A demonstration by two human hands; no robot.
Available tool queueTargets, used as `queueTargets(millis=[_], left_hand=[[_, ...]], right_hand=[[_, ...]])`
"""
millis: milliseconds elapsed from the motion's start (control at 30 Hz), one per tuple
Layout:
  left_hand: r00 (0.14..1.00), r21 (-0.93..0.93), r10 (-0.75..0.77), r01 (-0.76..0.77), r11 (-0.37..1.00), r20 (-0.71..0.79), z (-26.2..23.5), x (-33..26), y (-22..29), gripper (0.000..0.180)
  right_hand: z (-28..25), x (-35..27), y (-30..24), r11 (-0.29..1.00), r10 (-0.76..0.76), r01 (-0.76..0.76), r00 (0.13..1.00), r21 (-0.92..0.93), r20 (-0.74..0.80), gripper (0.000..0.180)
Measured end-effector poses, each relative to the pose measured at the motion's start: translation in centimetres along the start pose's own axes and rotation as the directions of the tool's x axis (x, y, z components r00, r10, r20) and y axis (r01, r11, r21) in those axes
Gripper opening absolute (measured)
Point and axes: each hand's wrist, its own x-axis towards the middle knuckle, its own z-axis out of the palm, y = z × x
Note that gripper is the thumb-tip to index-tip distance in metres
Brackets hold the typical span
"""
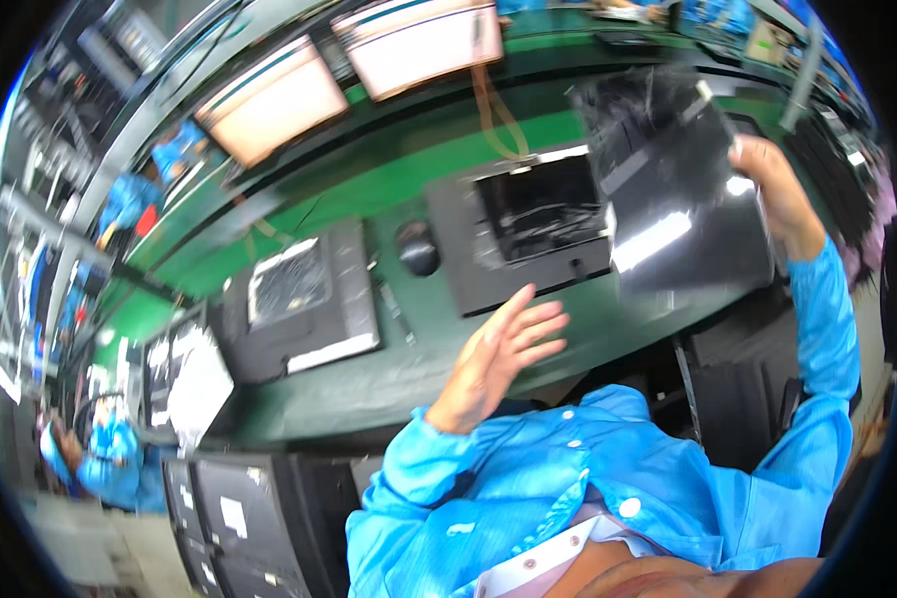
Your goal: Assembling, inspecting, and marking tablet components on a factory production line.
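In my raised right hand (pixel 775 189) is a thin, dark, glossy flat panel (pixel 683 234), gripped by its right edge. A bright streak of light reflects off its surface, and crinkled clear film shows at its upper end. My left hand (pixel 508 349) is lifted over the front of the green table, fingers spread, holding nothing. Beyond it lies a black tray (pixel 456 254) with a dark, shiny piece (pixel 543 204) in its recess. The held panel overlaps the tray's right side. Motion blurs the panel.
A second black tray (pixel 354 299) with a film-covered piece lies left on the green table (pixel 409 384). Between the trays sit a black rounded mouse (pixel 417 247) and a slim tool (pixel 396 311). Lit screens (pixel 419 45) line the back. Black cases (pixel 259 518) stand below; a co-worker (pixel 115 458) is far left.
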Motion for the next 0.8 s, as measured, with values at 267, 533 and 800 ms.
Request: queueTargets(millis=[267, 533, 800], left_hand=[[0.624, -0.040, 0.160, -0.294, 0.955, -0.765, -1.7, -12.1, 1.7, 0.041], [0.527, 0.539, 0.469, -0.024, 0.842, -0.709, -1.6, -24.9, 3.3, 0.031], [0.549, 0.600, 0.440, 0.145, 0.787, -0.710, -2.6, -27.7, 2.0, 0.022]], right_hand=[[24.5, 2.1, 8.9, 0.979, 0.138, 0.012, 0.689, -0.201, 0.712, 0.034], [39.5, 12.7, 19.6, 0.096, -0.551, 0.829, 0.506, -0.551, 0.664, 0.015], [40.4, 15.9, 17.8, 0.125, -0.195, 0.925, 0.377, -0.358, 0.906, 0.025]])
